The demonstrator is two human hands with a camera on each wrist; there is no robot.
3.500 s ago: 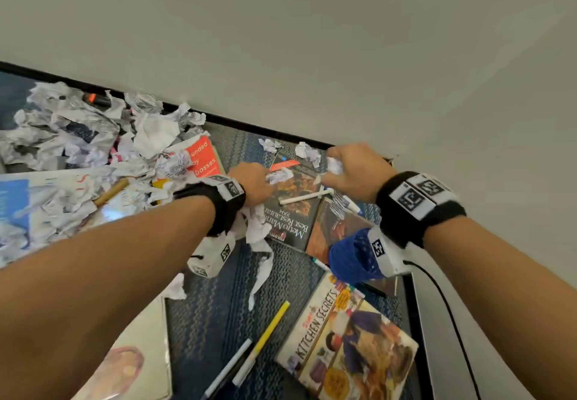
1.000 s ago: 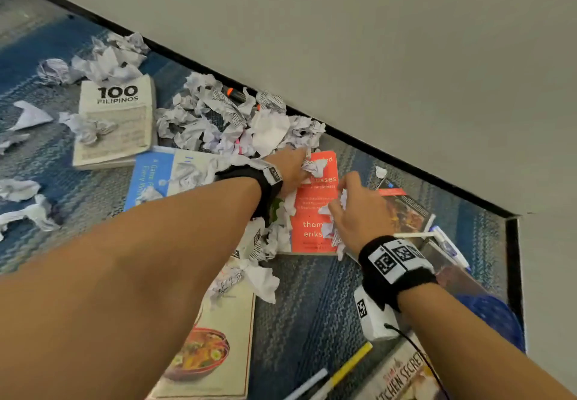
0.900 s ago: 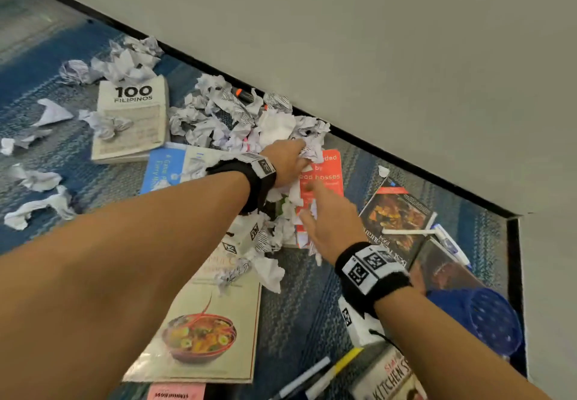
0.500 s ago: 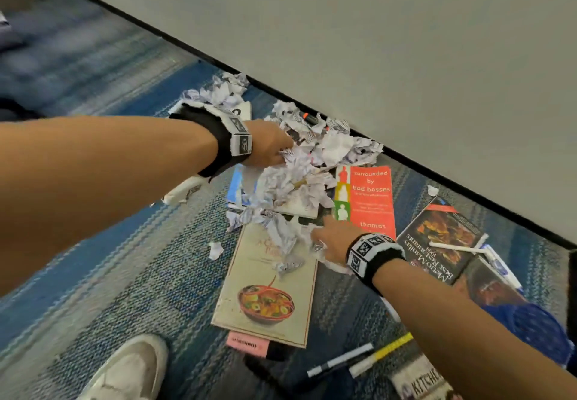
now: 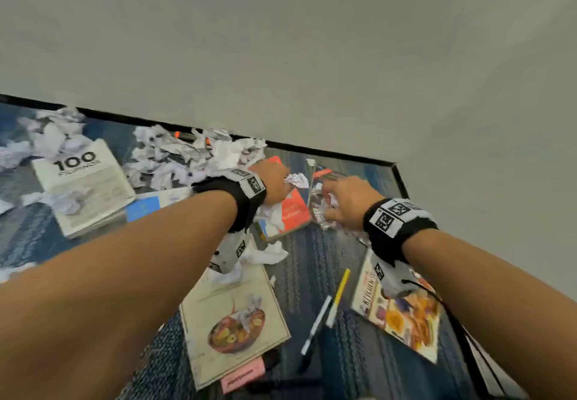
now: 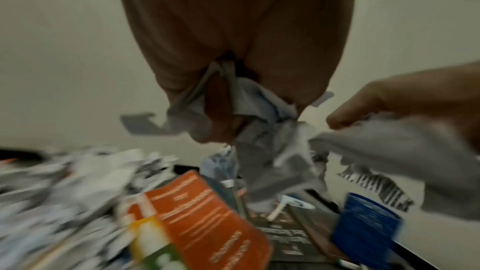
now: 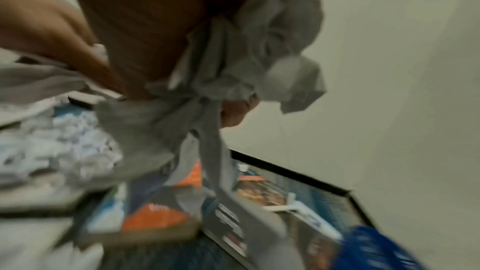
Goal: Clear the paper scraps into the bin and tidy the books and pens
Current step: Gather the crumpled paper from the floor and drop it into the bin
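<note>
At about 9 o'clock in the head view, a white book marked "100" (image 5: 84, 181) lies on the blue striped carpet (image 5: 312, 262), with crumpled paper on its lower corner. Toward 10 o'clock from the centre, a big pile of paper scraps (image 5: 187, 159) lies along the black baseboard (image 5: 327, 151) of the wall.

The left hand (image 5: 271, 181) is above the orange book (image 5: 292, 209). Its fingers are curled around a bunch of crumpled scraps (image 6: 262, 122), which hang out below the fist in the left wrist view. Below this hand, at 6 o'clock, a cream cookbook with a bowl picture (image 5: 234, 315) lies on the carpet with a few scraps on its upper part.

The right hand (image 5: 346, 203) is just beside the left one, at about 3 o'clock from it, above a dark book (image 5: 321, 178). It also grips a fistful of crumpled paper (image 7: 259, 48), with strips hanging down.

Between the cookbook and the "Kitchen Secrets" book (image 5: 402, 315), a yellow pen (image 5: 338, 296) and a black-and-white pen (image 5: 313, 328) lie close to each other. The blue bin (image 6: 363, 231) stands at 4 o'clock in the left wrist view, on the floor beside the dark book; both views from the wrists are blurred.
</note>
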